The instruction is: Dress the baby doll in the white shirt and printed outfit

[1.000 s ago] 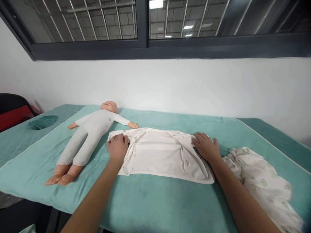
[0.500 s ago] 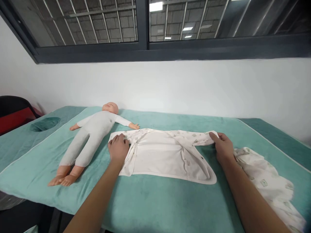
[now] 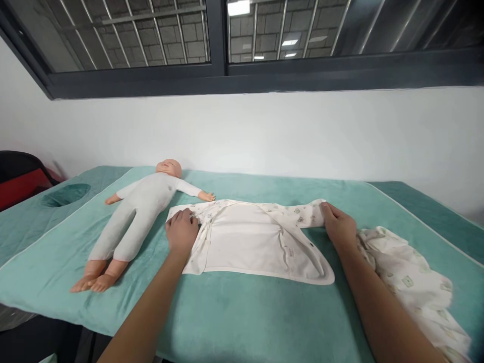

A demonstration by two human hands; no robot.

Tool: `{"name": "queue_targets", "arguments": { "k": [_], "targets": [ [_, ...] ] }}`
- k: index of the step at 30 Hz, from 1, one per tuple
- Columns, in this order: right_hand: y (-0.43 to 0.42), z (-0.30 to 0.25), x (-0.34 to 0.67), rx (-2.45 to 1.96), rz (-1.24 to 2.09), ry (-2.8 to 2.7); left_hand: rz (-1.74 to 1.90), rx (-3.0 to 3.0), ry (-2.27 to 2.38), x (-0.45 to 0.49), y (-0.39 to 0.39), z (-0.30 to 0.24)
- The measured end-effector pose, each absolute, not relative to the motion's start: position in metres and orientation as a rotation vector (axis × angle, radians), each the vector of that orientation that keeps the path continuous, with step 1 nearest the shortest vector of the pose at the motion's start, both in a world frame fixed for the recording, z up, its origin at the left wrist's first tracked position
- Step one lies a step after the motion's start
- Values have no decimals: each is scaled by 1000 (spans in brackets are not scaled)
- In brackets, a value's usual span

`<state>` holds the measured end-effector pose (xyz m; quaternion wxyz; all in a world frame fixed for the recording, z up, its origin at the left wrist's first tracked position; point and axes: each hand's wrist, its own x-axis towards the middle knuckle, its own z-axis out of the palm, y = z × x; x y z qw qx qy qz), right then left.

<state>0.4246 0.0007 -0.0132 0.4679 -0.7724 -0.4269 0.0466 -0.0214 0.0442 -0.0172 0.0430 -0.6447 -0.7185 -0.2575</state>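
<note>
A: Start at the right hand (image 3: 340,224).
B: Thumb and fingers pinched on the cuff of the right sleeve (image 3: 308,216) of a small white shirt (image 3: 245,242). Sleeve drawn out sideways, small printed motifs along it.

A: Left hand (image 3: 182,231)?
B: Palm down over the left sleeve (image 3: 196,207), fingers bent. Cannot tell whether they grip the fabric or only press on it.

A: The shirt itself?
B: Between the two forearms, spread on a green bed cover (image 3: 242,317). Front parted, plain inner side facing up, neckline towards the wall (image 3: 242,131). Lower right corner rounded; creases near both sides.

A: Left of the shirt?
B: A doll (image 3: 151,194) on its back, pale cloth body, bare feet, head towards the wall, legs slanting to the near left. One arm reaches out to the shirt's upper left edge; contact there unclear.

A: Right of it?
B: Rumpled white cloth (image 3: 412,282) with greenish print, heaped beside the right forearm, which covers part of its near edge.

A: Further out?
B: Oval hollow (image 3: 68,194) in the green surface at far left, a red-and-black object (image 3: 22,186) beyond, cut off by the view. Above the wall, a dark window frame (image 3: 219,80); metal bars (image 3: 181,30) show through the glass.
</note>
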Motion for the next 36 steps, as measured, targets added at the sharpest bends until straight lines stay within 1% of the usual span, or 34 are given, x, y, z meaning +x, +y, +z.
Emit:
{"name": "queue_targets", "arguments": {
  "k": [3, 5, 7, 9, 10, 12, 14, 16, 18, 21, 24, 26, 29, 32, 36],
  "targets": [
    [4, -15, 425, -2181, 18, -1136, -780, -1968, -2199, -21, 44, -18],
    [4, -15, 423, -2291, -63, -1176, -756, -1978, -2199, -21, 44, -19],
    [3, -14, 419, -2273, -216, -1258, -723, -2003, -2201, -22, 46, -21],
    [1, -13, 413, -2118, -365, -1421, -698, -2031, -2204, -23, 47, -24],
    [0, -14, 409, -2020, -387, -1544, -692, -2044, -2200, -24, 47, -25],
    [1, -16, 402, -1874, -303, -1824, -681, -2065, -2199, -25, 48, -26],
    [2, -21, 397, -1868, -135, -2024, -668, -2083, -2210, -25, 50, -27],
    [4, -26, 395, -1935, -36, -2078, -661, -2099, -2239, -25, 52, -26],
    [5, -29, 395, -1954, -28, -2063, -704, -2128, -2258, -26, 54, -24],
    [5, -27, 398, -1882, -50, -1999, -977, -2158, -2225, -31, 47, -16],
    [0, -20, 398, -1798, -26, -1836, -1201, -2192, -2091, -33, 15, -8],
    [-6, -15, 396, -1733, -27, -1727, -1136, -2358, -1936, -29, -17, -5],
    [-24, -9, 390, -1675, -31, -1626, -800, -2640, -1743, -19, -63, -5],
    [-48, -8, 380, -1713, 114, -1644, -608, -2591, -1810, -15, -86, -7],
    [-75, -13, 366, -1741, 214, -1760, -555, -2489, -1913, -28, -86, -4]
  ]
}}
